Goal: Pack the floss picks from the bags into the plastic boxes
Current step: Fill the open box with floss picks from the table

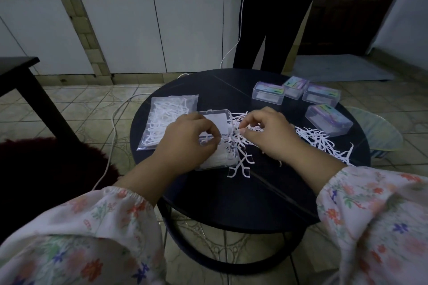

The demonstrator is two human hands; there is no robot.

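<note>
Head view: left hand [185, 137] curled over open plastic box [216, 122], grip unclear. Right hand [268, 133] pinches loose floss picks [319, 139] mid-table. Bag [169, 120] left holds picks; 4 closed boxes [268, 93] far right.

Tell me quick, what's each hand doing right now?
Left hand: fingers curled over the open plastic box; whether it pinches anything cannot be told.
Right hand: pinching floss picks from the loose pile.

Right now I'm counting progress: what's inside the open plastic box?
The open plastic box holds white floss picks near its front; the left hand covers the rest.
</note>
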